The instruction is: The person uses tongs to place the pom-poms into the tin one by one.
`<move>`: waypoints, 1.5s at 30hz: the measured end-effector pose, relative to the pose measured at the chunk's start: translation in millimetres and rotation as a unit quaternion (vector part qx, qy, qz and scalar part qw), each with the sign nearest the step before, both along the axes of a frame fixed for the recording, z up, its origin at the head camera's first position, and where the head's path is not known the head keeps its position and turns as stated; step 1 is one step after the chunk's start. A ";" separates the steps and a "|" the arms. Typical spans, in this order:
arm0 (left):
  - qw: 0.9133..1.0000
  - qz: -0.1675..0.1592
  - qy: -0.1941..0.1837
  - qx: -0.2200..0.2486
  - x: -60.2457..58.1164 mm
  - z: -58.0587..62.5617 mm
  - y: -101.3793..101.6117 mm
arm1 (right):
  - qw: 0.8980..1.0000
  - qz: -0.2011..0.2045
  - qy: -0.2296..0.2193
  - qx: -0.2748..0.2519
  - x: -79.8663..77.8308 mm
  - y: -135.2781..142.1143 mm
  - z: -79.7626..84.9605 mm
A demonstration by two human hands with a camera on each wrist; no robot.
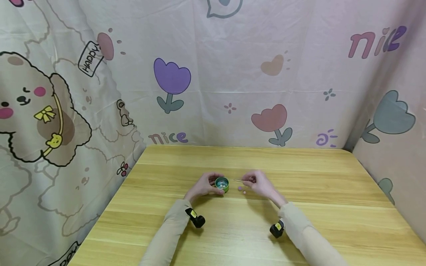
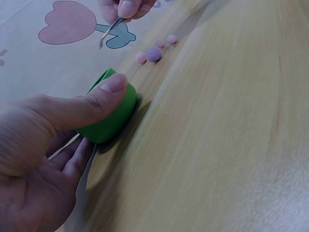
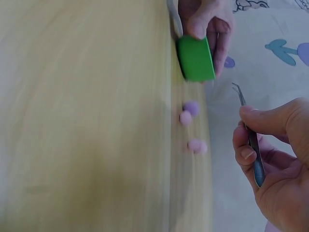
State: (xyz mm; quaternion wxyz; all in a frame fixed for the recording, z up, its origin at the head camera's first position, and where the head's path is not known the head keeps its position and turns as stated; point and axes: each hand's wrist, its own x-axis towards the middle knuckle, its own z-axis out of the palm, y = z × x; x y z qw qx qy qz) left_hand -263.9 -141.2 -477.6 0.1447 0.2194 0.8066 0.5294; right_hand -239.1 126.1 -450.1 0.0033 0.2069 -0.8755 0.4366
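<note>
My left hand [image 1: 205,185] holds a small round green cup [image 2: 113,108] on the table, thumb on the near side and fingers around the back. Inside the cup, seen from above in the head view, lie a few small pale pieces against a bluish interior. Fine metal tweezers [image 3: 253,150] with bent tips are pinched between the thumb and fingers of my right hand [image 3: 282,152]. Their tips stand slightly apart, hold nothing visible, and point toward the cup from the right. Between cup and right hand, a purple pom-pom [image 2: 154,54] and three pink pom-poms [image 2: 140,58] rest on the wood.
The wooden table [image 1: 213,232] reaches back to a printed cloth backdrop [image 1: 216,74]. Another cloth [image 1: 50,147] hangs along the left side. Dark wrist cameras [image 1: 197,218] sit on both sleeves.
</note>
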 end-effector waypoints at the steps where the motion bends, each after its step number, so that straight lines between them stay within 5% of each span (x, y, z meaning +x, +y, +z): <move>1: 1.000 0.001 0.002 -0.003 0.0 -0.2 0.2 | 1.000 -0.001 0.000 0.000 0.6 3.3 -0.5; 17: 1.000 -0.001 0.007 -0.004 -2.1 -0.8 0.1 | 0.999 0.008 0.020 0.036 2.5 52.7 -10.5; 33: 1.000 0.004 -0.002 -0.003 -1.0 0.1 -0.2 | 0.996 0.067 -0.003 0.052 3.0 50.8 -16.6; 45: 1.000 0.007 -0.009 -0.003 -0.4 0.3 1.2 | 0.995 0.076 -0.001 0.057 1.4 43.6 -18.4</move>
